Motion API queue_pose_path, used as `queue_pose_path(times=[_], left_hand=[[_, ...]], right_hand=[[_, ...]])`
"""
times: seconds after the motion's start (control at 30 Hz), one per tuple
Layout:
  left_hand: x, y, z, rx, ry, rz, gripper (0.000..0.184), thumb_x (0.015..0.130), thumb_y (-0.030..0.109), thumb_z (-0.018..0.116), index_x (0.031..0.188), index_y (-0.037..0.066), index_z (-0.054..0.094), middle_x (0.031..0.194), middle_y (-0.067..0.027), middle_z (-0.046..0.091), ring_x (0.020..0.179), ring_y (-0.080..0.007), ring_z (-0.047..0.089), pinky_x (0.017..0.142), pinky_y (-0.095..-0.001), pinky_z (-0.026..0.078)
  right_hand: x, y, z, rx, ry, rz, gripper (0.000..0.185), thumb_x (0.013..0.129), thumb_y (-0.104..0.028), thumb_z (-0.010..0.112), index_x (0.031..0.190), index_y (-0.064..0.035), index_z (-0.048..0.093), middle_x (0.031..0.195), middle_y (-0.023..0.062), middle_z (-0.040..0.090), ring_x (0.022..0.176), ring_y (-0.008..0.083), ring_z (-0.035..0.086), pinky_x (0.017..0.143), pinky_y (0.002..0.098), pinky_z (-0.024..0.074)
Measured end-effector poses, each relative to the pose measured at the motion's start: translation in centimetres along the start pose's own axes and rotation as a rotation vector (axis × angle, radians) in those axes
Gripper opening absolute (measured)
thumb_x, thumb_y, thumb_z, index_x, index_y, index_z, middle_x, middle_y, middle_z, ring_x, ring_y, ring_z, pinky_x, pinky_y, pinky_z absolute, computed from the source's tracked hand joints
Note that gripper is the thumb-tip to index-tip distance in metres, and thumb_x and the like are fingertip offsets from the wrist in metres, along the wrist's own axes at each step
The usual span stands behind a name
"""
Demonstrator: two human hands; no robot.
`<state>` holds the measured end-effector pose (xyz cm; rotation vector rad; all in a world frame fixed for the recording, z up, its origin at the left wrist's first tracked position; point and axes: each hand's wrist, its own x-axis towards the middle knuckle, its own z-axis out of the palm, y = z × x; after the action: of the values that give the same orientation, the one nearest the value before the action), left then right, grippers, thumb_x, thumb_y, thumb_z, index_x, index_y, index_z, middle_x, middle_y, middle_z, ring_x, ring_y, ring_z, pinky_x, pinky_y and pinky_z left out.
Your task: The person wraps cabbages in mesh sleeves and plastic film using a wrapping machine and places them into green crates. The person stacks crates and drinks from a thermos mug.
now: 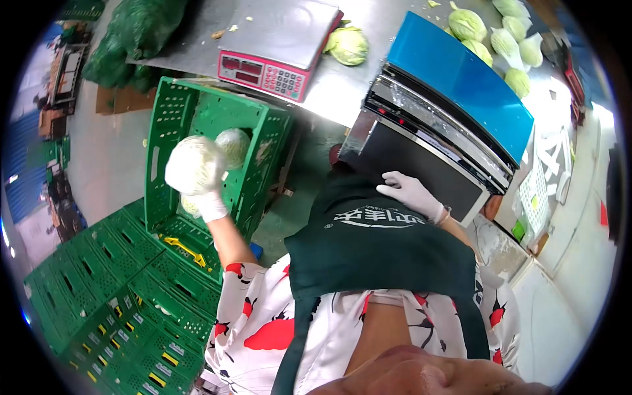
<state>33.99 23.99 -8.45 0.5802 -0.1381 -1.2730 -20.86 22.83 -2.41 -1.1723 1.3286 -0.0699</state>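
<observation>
A pale round cabbage (195, 163) sits in the grasp of my left hand (208, 201), which wears a white glove and is raised over the green crate (157, 131). Most of the fingers are hidden by the cabbage. Inside that crate lie another cabbage (233, 147), shiny as if wrapped in film, and part of one more, below the held cabbage. My gloved right hand (413, 195) holds nothing; its fingers stretch out at the near edge of the black plate (421, 164) of the film-wrapping machine, beside my dark apron (382, 257).
A pink-edged scale (263, 74) stands on the metal table (197, 39), with a loose cabbage (347, 45) beside it. The machine's blue cover (461, 79) rises at right; several cabbages lie behind it. Stacked green crates (99, 263) fill the lower left. Green net sacks (138, 33) are at upper left.
</observation>
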Motion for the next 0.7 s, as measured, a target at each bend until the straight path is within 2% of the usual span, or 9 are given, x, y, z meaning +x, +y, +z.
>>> queue_pose_path(times=[0.07,0.13,0.17,0.2,0.27,0.33,0.47,0.63,0.7], left_hand=[[-1.2,1.5,6.1,0.203,0.375,0.143,0.057,0.1,0.044,0.036,0.142,0.008,0.049,0.144,-0.0145,0.052,0.13,-0.0358,0.05,0.112,-0.0578,0.036],[-1.7,2.5,4.5,0.317,0.472,0.104,0.067,0.096,0.055,0.038,0.143,0.008,0.048,0.145,-0.0154,0.05,0.134,-0.0378,0.046,0.109,-0.0602,0.037],[-2.0,3.6,2.2,0.392,0.448,0.063,0.073,0.095,0.061,0.036,0.144,0.007,0.046,0.145,-0.0164,0.05,0.136,-0.038,0.044,0.109,-0.0596,0.037],[-2.0,4.1,2.7,0.518,0.697,-0.022,0.077,0.096,0.063,0.034,0.146,0.005,0.042,0.146,-0.0153,0.048,0.133,-0.0361,0.047,0.108,-0.0569,0.039],[-1.2,3.9,2.6,0.878,0.578,0.101,0.066,0.1,0.046,0.046,0.146,0.0,0.039,0.144,-0.0187,0.048,0.127,-0.0327,0.051,0.104,-0.0473,0.044],[-0.5,1.2,8.7,1.335,0.702,0.39,0.058,0.1,0.034,0.052,0.144,-0.002,0.041,0.141,-0.0208,0.049,0.125,-0.032,0.054,0.104,-0.0426,0.045],[-0.6,-7.4,19.9,1.496,0.12,0.37,0.04,0.101,0.019,0.052,0.136,0.0,0.053,0.128,-0.0168,0.061,0.12,-0.0249,0.059,0.103,-0.0349,0.046],[-4.3,-22.2,26.0,1.447,-0.951,-0.298,0.016,0.094,0.006,0.062,0.105,0.001,0.072,0.106,-0.0096,0.073,0.099,-0.0157,0.067,0.092,-0.0297,0.052],[-6.1,-27.4,26.3,1.388,-1.183,-0.609,0.019,0.094,0.004,0.061,0.109,0.0,0.072,0.103,-0.0102,0.072,0.097,-0.0179,0.069,0.088,-0.0303,0.053]], right_hand=[[0.2,2.0,-0.2,-0.104,0.072,-0.067,0.046,0.088,-0.033,0.071,0.123,-0.0037,0.064,0.119,0.0162,0.068,0.11,0.0279,0.066,0.095,0.037,0.0516],[-0.1,3.1,-0.9,-0.156,0.131,-0.064,0.045,0.086,-0.029,0.072,0.123,-0.0044,0.064,0.118,0.0156,0.069,0.108,0.0274,0.068,0.093,0.0376,0.0528],[-1.2,2.9,-1.4,-0.07,0.214,-0.104,0.042,0.085,-0.021,0.071,0.123,-0.0052,0.064,0.112,0.0142,0.071,0.1,0.0243,0.07,0.089,0.0348,0.0541],[-2.2,2.4,-2.2,0.084,0.27,-0.118,0.039,0.087,-0.016,0.068,0.124,-0.0039,0.064,0.099,0.01,0.072,0.086,0.0164,0.069,0.08,0.0302,0.054],[-5.4,0.7,-4.8,0.504,0.369,-0.155,0.035,0.092,-0.011,0.064,0.126,-0.0047,0.064,0.083,-0.0021,0.063,0.076,0.0028,0.055,0.068,0.0207,0.0457],[-8.0,1.5,-6.8,0.889,0.514,-0.14,0.045,0.091,-0.007,0.066,0.135,-0.0058,0.058,0.093,-0.0038,0.065,0.083,0.0026,0.057,0.075,0.0179,0.0435],[-11.4,-1.1,-7.8,1.057,0.689,-0.18,0.044,0.094,-0.006,0.064,0.137,-0.0013,0.055,0.089,-0.0071,0.059,0.081,0.0015,0.055,0.075,0.0172,0.0432],[-13.4,6.8,-5.3,0.251,1.123,0.03,0.035,0.089,-0.007,0.072,0.122,0.0,0.065,0.079,-0.0046,0.056,0.071,0.0042,0.052,0.067,0.0191,0.0448],[-15.2,9.4,-3.4,0.025,0.931,-0.001,0.024,0.086,-0.006,0.071,0.109,0.0011,0.069,0.084,0.0071,0.065,0.075,0.0145,0.062,0.071,0.0268,0.0505]])
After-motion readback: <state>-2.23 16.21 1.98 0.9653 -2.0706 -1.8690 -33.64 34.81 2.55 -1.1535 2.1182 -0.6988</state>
